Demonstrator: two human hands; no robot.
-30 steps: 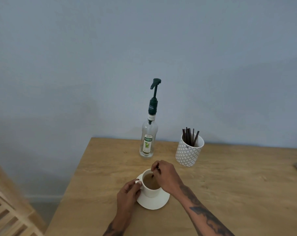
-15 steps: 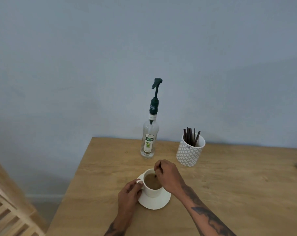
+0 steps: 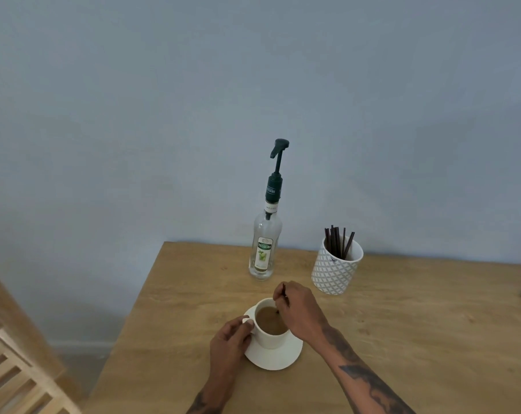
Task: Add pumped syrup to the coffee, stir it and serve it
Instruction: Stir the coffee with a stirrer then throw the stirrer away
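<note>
A white cup (image 3: 270, 339) of light brown coffee stands on a white saucer (image 3: 278, 358) near the table's front. My left hand (image 3: 230, 343) grips the cup by its left side at the handle. My right hand (image 3: 298, 309) hovers over the cup's right rim, pinching a thin dark stir stick (image 3: 280, 306) whose tip dips into the coffee. Behind the cup stands a clear syrup bottle (image 3: 264, 249) with a dark green pump, upright and untouched.
A white patterned holder (image 3: 333, 271) with several dark stir sticks stands right of the bottle. The wooden table (image 3: 417, 324) ends at a left edge near the cup. A slatted wooden chair (image 3: 17, 369) is at lower left. A grey object pokes in at the right edge.
My right hand has shifted slightly around the cup's rim with the stick in the coffee. The left hand stays on the cup.
</note>
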